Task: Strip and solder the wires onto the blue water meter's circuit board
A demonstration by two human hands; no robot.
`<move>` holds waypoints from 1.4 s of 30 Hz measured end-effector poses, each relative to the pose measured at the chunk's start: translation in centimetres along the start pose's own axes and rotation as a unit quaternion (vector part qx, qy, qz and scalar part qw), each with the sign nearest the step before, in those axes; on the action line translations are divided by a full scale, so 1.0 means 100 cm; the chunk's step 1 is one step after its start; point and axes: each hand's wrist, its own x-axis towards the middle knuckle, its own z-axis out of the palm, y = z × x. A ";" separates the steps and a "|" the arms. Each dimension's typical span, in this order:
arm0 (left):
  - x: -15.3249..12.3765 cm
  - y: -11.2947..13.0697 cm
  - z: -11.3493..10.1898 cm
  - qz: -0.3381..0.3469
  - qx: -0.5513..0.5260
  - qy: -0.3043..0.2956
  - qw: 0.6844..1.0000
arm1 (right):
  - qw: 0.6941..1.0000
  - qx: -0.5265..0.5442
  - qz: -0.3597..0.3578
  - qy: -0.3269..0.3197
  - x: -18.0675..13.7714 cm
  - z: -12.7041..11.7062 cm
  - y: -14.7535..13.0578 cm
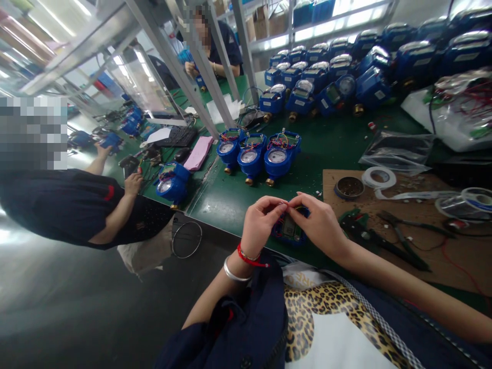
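Pinching what look like thin wires, the left hand and right hand meet fingertip to fingertip above a blue meter at six o'clock on the table, probably for fine control. Three others stand at eleven; pliers lie at three o'clock, presumably for reach.

Letters resembling "ORE" show on the leopard-print garment.

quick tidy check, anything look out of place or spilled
Just minor mess: small white scraps lie loose on the green table beside the cardboard, and the tape roll has its end trailing unrolled. Nothing looks plainly damaged.
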 end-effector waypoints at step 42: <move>-0.006 -0.008 0.007 0.111 0.189 0.023 0.975 | 0.676 0.595 0.330 -0.282 -0.048 -0.077 0.000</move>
